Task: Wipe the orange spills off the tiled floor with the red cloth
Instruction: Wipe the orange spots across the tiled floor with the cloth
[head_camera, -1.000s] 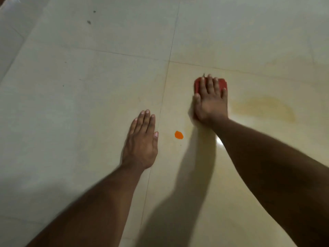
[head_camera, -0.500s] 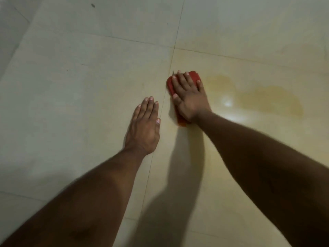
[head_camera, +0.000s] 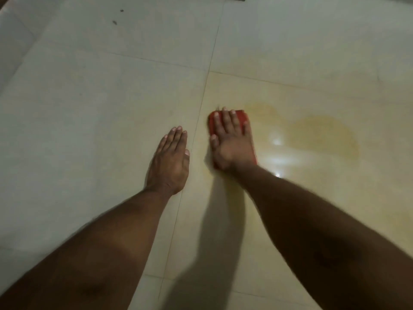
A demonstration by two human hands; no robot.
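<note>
Since a second ago the small bright orange spot beside the vertical grout line (head_camera: 202, 104) has gone — the folded red cloth (head_camera: 242, 116) has passed over it. Right hand (head_camera: 230, 142) presses the cloth flat, fingers straight, just right of that line. Left hand (head_camera: 171, 162) rests spread on the pale tiled floor (head_camera: 100, 97), left of the line. Remaining work, by judgement: the faint yellow-orange smear (head_camera: 321, 133) further right — nothing obstructs it.

I saw my right hand (head_camera: 230, 139) flat on the cloth (head_camera: 242, 116), left hand (head_camera: 169, 159) flat on the floor (head_camera: 100, 97), beside a pale smear (head_camera: 324, 133).
</note>
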